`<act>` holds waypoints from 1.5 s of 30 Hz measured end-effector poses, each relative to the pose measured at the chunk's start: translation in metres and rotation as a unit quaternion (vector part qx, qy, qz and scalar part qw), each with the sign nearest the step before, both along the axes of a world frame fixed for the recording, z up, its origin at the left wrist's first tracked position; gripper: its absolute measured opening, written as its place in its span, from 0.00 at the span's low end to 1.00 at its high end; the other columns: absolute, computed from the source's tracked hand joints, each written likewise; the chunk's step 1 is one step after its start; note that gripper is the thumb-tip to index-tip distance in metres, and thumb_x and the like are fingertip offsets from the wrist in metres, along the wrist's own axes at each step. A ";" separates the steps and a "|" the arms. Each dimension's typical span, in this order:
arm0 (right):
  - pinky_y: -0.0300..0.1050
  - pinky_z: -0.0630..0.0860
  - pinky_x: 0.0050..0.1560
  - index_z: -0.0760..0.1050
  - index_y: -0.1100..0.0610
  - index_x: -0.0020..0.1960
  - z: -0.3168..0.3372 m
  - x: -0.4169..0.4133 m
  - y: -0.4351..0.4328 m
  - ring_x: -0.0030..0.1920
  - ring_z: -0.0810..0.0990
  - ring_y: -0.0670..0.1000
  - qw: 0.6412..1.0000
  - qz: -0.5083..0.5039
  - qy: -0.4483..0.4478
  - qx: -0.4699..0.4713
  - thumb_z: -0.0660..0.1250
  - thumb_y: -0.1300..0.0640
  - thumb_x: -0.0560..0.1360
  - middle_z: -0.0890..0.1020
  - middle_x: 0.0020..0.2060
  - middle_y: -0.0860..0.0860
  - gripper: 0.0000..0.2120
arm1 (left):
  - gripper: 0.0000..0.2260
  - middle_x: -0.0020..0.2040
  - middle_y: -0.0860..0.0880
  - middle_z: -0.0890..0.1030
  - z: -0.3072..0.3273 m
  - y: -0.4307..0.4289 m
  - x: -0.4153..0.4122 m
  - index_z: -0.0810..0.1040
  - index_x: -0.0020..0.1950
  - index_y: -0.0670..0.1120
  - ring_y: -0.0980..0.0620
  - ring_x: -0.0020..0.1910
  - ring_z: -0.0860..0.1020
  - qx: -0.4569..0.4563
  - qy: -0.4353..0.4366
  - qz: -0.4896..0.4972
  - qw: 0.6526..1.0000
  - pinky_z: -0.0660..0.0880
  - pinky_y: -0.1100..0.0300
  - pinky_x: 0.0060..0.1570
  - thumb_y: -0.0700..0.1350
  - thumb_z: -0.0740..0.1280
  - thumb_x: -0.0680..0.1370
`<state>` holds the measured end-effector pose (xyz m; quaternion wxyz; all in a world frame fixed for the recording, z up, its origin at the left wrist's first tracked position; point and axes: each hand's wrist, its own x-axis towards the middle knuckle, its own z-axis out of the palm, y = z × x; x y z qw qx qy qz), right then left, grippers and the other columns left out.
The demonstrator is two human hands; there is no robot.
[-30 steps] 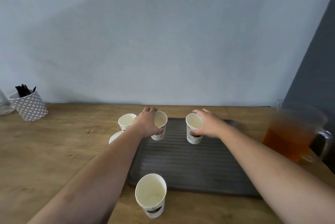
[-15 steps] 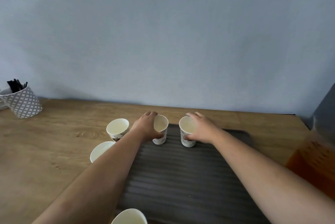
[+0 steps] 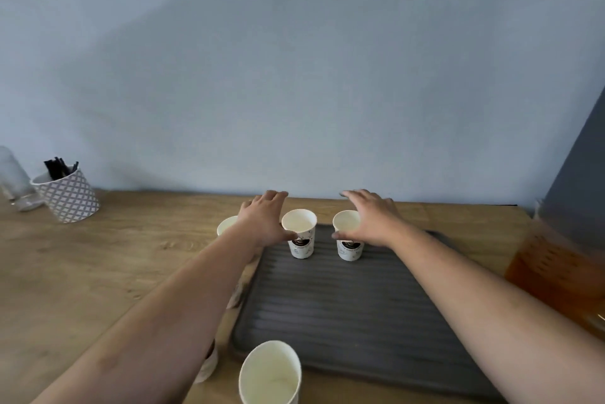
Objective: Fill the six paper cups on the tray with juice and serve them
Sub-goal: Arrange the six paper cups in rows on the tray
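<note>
We've got a light wooden table [image 3: 98,272] across the lower frame, with a dark grey ribbed tray [image 3: 360,305] at lower centre. The clear jug of amber juice [image 3: 556,272] sits at the right edge, nearest the right hand [image 3: 373,223]. Both hands are spread-fingered and clamp nothing, thumbs touching cups. The left hand [image 3: 262,223] is beside the left white paper cup [image 3: 301,240], and the right hand is over the right white paper cup [image 3: 348,246]. Both cups stand upright at the tray's top edge. Off-tray, the bottom white cup [image 3: 270,374] and the half-hidden white cup [image 3: 227,225] lie leftward, so we judge the left hand nearer.
</note>
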<state>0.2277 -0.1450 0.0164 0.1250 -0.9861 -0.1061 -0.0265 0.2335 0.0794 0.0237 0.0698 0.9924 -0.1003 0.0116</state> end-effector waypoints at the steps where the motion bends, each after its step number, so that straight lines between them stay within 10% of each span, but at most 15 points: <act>1: 0.53 0.60 0.69 0.57 0.48 0.75 0.004 -0.009 0.005 0.73 0.61 0.51 1.000 0.002 -0.003 0.015 0.70 0.33 0.65 0.63 0.74 0.48 0.45 | 0.41 0.75 0.48 0.61 0.006 0.006 -0.010 0.55 0.76 0.50 0.46 0.74 0.61 0.002 -0.006 -0.003 1.000 0.58 0.48 0.70 0.60 0.70 0.70; 11: 0.51 0.65 0.70 0.61 0.46 0.73 -0.008 -0.113 0.061 0.72 0.65 0.50 0.975 0.043 0.102 0.192 0.72 0.36 0.64 0.66 0.72 0.48 0.42 | 0.40 0.74 0.50 0.63 0.001 0.092 -0.119 0.59 0.76 0.50 0.48 0.73 0.62 -0.042 0.003 -0.003 0.999 0.61 0.51 0.71 0.62 0.70 0.69; 16: 0.48 0.65 0.70 0.62 0.44 0.73 -0.022 -0.157 0.088 0.70 0.67 0.47 0.971 0.083 0.171 0.147 0.75 0.35 0.60 0.68 0.71 0.46 0.45 | 0.55 0.74 0.52 0.63 -0.020 0.128 -0.166 0.58 0.76 0.53 0.49 0.73 0.62 -0.056 0.052 0.013 0.997 0.61 0.51 0.71 0.77 0.65 0.54; 27: 0.44 0.72 0.58 0.67 0.44 0.68 -0.045 -0.185 0.120 0.62 0.72 0.48 0.983 0.107 0.129 0.077 0.77 0.46 0.60 0.72 0.61 0.45 0.39 | 0.39 0.69 0.53 0.68 -0.062 0.136 -0.188 0.65 0.73 0.52 0.51 0.68 0.68 -0.147 0.041 0.049 0.987 0.68 0.56 0.64 0.52 0.77 0.64; 45: 0.43 0.76 0.47 0.71 0.45 0.64 -0.005 -0.117 -0.024 0.54 0.74 0.48 0.987 -0.035 0.062 0.141 0.77 0.45 0.58 0.73 0.55 0.46 0.36 | 0.38 0.63 0.52 0.69 -0.018 0.040 -0.128 0.68 0.70 0.51 0.50 0.64 0.69 -0.204 0.002 0.017 0.979 0.67 0.58 0.56 0.52 0.77 0.63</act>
